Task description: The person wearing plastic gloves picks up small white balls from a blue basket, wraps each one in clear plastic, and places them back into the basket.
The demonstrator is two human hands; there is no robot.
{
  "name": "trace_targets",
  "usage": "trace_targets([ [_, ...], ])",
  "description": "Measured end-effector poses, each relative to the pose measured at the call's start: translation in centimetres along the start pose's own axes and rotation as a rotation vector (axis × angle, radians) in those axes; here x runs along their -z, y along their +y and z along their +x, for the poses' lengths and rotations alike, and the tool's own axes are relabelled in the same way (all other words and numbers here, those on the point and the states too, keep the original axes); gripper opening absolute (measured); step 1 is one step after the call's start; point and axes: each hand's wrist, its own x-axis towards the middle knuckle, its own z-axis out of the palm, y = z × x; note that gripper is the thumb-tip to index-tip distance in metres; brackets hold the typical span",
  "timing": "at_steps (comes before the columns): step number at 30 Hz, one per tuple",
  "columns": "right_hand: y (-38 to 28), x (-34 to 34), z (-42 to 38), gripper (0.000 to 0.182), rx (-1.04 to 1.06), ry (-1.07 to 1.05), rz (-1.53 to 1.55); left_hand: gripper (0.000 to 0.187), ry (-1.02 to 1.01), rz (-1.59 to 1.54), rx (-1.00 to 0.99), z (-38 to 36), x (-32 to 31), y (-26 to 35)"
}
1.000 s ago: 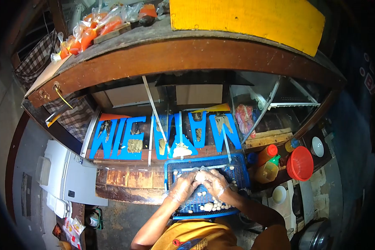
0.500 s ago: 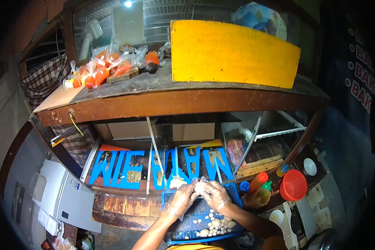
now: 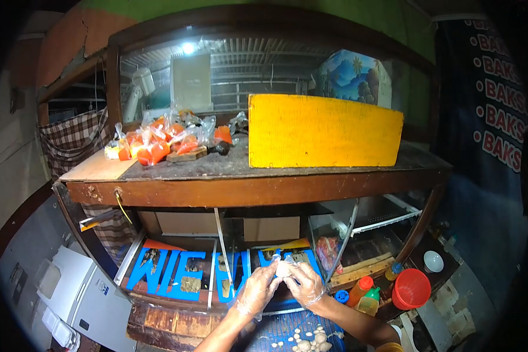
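My left hand point(image 3: 257, 292) and my right hand point(image 3: 307, 286) both wear clear plastic gloves. Pinched between the fingertips of both is a pale, doughy-looking ball point(image 3: 283, 270), partly covered by the fingers. Beneath my forearms lies a blue perforated tray point(image 3: 258, 330), cut off by the bottom of the view. Several pale balls point(image 3: 312, 340) of different sizes rest in its right part. Just beyond my hands, a glass panel carries big blue letters point(image 3: 164, 273), some of them hidden by my fingers.
A wooden counter point(image 3: 205, 192) spans the view, bearing a yellow board point(image 3: 325, 132) and bags of orange items point(image 3: 158, 144). To the right stand sauce bottles point(image 3: 362, 288), a red bucket point(image 3: 410, 288) and a white bowl point(image 3: 433, 261). A white cabinet point(image 3: 94, 296) is at left.
The view has tilted upward, so the counter sits lower and less of the tray shows. Both hands still hold the pale ball, now seen against the lettered panel.
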Motion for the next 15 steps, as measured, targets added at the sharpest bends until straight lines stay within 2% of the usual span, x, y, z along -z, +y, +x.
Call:
trace_targets([
  [3, 0.6, -0.1, 1.5, 0.019, 0.075, 0.04, -0.048, 0.054, 0.055, 0.01, -0.05, 1.3, 0.3, -0.2],
  [8, 1.1, -0.7, 3.3, 0.02, 0.029, 0.137, 0.042, 0.054, 0.093, 0.012, -0.103, 2.9, 0.3, -1.1],
  [10, 1.8, -2.0, 3.3, 0.025, -0.045, 0.23, 0.111, 0.053, 0.119, 0.009, -0.122, 3.6, 0.3, -1.6],
  [15, 2.9, -2.9, 3.9, 0.036, -0.019, 0.251, 0.099, 0.052, 0.185, 0.009, -0.228, 5.0, 0.3, -2.6],
])
